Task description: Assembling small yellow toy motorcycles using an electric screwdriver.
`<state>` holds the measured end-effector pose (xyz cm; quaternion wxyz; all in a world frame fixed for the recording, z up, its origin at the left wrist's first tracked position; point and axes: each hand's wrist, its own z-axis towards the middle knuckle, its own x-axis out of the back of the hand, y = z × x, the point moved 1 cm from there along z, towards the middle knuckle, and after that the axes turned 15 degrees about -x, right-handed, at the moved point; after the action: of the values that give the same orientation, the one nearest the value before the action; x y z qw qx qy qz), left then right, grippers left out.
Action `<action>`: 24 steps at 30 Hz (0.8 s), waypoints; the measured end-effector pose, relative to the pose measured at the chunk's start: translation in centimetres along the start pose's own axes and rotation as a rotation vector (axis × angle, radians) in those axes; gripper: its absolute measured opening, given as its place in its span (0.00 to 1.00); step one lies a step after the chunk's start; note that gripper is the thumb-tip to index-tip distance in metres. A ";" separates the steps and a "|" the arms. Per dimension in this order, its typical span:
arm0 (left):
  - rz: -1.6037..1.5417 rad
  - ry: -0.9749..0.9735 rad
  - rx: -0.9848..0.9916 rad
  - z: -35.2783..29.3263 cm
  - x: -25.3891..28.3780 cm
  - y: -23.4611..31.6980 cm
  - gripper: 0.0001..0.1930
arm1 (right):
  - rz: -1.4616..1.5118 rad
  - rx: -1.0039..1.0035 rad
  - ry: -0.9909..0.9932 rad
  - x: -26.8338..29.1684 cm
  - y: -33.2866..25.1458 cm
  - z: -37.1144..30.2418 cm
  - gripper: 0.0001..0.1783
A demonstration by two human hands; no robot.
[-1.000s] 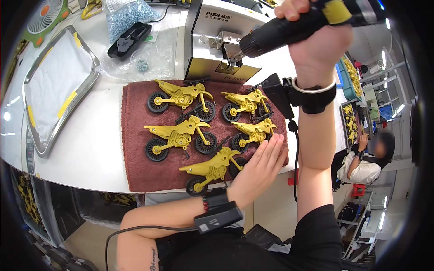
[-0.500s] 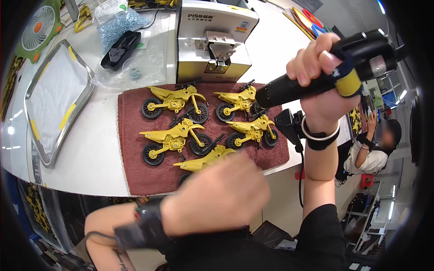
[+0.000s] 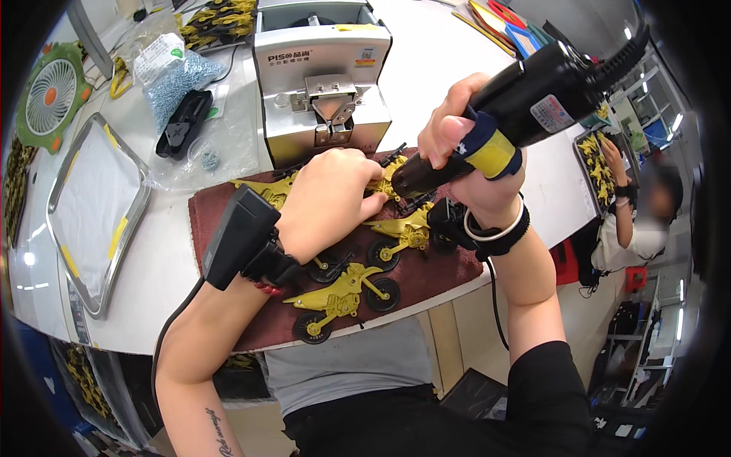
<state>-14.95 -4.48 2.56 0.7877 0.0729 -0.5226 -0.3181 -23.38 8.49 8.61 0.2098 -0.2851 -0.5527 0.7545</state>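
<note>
My right hand [image 3: 472,160] is wrapped around a black electric screwdriver [image 3: 525,99], a yellow and blue band around hand and tool. Its nose points down at a yellow toy motorcycle [image 3: 390,177] at the back right of a brown towel [image 3: 263,324]. My left hand [image 3: 327,199] grips that same motorcycle from the left, fingers and thumb closed at its body. The screwdriver's tip is hard to make out there. Another toy motorcycle [image 3: 407,230] lies just nearer, and one [image 3: 339,301] lies at the towel's front edge. My left hand and wrist partly cover others.
Behind the towel stands a silver screw feeder [image 3: 324,65]. To the left are a bag of small bluish screws [image 3: 179,80], a metal tray [image 3: 57,206] and a green fan [image 3: 53,95]. A co-worker [image 3: 636,221] sits at the far right. A cable hangs from the screwdriver's rear.
My left hand has moved forward from the towel's front onto the back right motorcycle. The screwdriver has come left and down to that motorcycle. The view has shifted somewhat.
</note>
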 end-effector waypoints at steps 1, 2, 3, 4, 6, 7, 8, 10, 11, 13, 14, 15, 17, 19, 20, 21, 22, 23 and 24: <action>-0.004 -0.005 -0.005 0.1 0.0 0.0 0.13 | 0.050 -0.002 -0.011 0.1 0.2 0.1 0.08; -0.003 -0.003 0.004 0.2 0.0 0.1 0.13 | 0.042 0.007 -0.027 0.1 0.1 0.1 0.08; -0.002 -0.001 0.012 0.2 0.0 0.1 0.12 | 0.040 0.007 -0.020 0.1 -0.1 0.1 0.08; -0.007 -0.004 0.007 0.2 -0.2 0.1 0.12 | -0.028 0.011 0.001 0.1 -0.2 0.0 0.08; 0.021 0.019 0.015 -0.1 -0.1 0.0 0.12 | -0.084 0.015 0.008 -0.1 -0.5 0.3 0.09; 0.026 0.018 0.020 -0.3 -0.1 0.0 0.12 | -0.046 -0.005 -0.033 0.0 -0.7 0.7 0.08; 0.036 0.002 0.021 -0.2 -0.1 0.0 0.12 | -0.014 -0.018 -0.069 0.1 -1.0 1.3 0.07; 0.041 0.018 0.015 -0.1 -0.4 0.0 0.11 | 0.104 0.207 -0.248 0.2 -3.6 3.0 0.10; 0.033 0.015 0.015 -0.1 -0.5 0.2 0.11 | 0.227 0.287 -0.368 0.7 -4.8 4.0 0.15; -0.007 0.059 -0.031 -0.2 -0.3 0.0 0.12 | 0.256 0.288 -0.248 -1.2 -5.9 5.6 0.16; 0.002 0.061 -0.050 -0.2 -0.4 0.0 0.12 | 0.230 0.342 -0.260 -2.6 -5.7 6.7 0.17; 0.003 0.058 -0.049 -0.3 -0.3 0.0 0.12 | 0.224 0.215 -0.123 -4.9 -6.3 6.1 0.15; 0.015 0.034 -0.024 -0.4 -0.2 0.0 0.12 | 0.163 0.052 -0.063 -5.6 -5.3 7.5 0.13; 0.015 0.030 -0.012 -0.2 -0.3 0.1 0.12 | 0.200 0.005 -0.100 -5.7 -4.6 8.2 0.11; 0.018 0.025 0.003 -0.2 -0.3 0.1 0.12 | 0.108 0.048 -0.137 -5.5 -4.0 8.4 0.10; 0.018 0.025 0.005 -0.2 -0.3 0.2 0.12 | 0.110 0.047 -0.138 -5.3 -3.4 8.7 0.10; 0.035 0.005 0.027 -0.2 -0.2 0.4 0.12 | 0.114 -0.030 -0.081 -5.3 -2.9 8.9 0.10; 0.048 -0.015 0.045 -0.2 -0.3 0.5 0.12 | 0.115 -0.106 -0.020 -5.2 -2.5 9.0 0.10; 0.045 -0.016 0.042 -0.2 -0.4 0.5 0.12 | 0.126 -0.093 -0.041 -5.1 -2.4 9.1 0.10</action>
<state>-14.66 -3.91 2.40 0.7887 0.0753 -0.5369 -0.2898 -25.57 -0.49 13.98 0.1368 -0.3132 -0.5724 0.7454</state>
